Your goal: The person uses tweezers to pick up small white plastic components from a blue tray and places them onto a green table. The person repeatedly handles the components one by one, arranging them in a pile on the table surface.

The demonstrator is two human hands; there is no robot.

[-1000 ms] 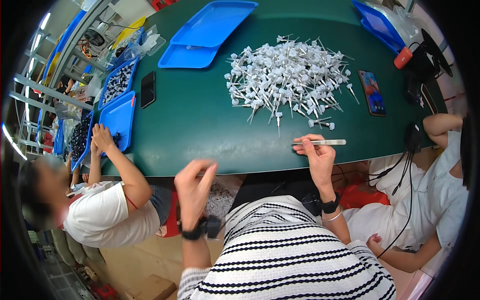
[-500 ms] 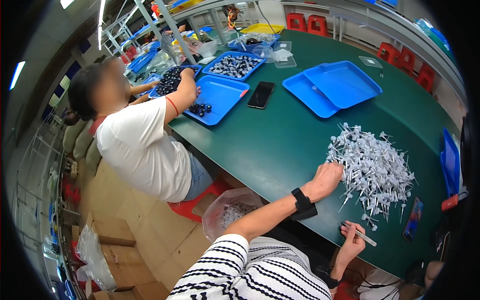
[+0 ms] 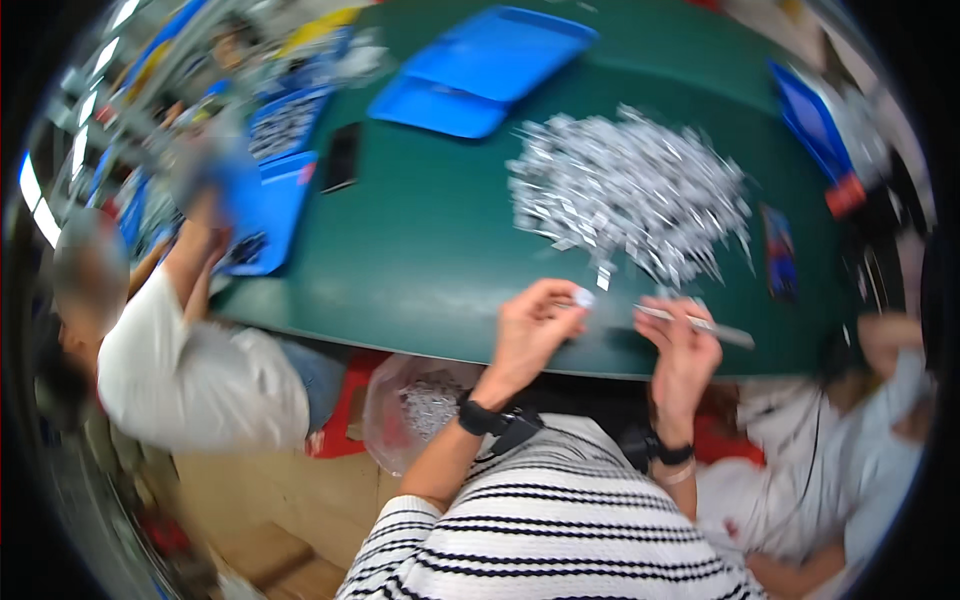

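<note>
Left hand [image 3: 532, 332], thumb and fingers pinching a small white part [image 3: 584, 298] over the green tabletop [image 3: 420, 285], right hand [image 3: 684, 345], fingers pinching silver tweezers [image 3: 728, 333], blurred heap of white-and-silver parts [image 3: 625, 190] beyond both.

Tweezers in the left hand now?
No, the right hand holds the tweezers, while the left hand has a small white part at its fingertips.
</note>
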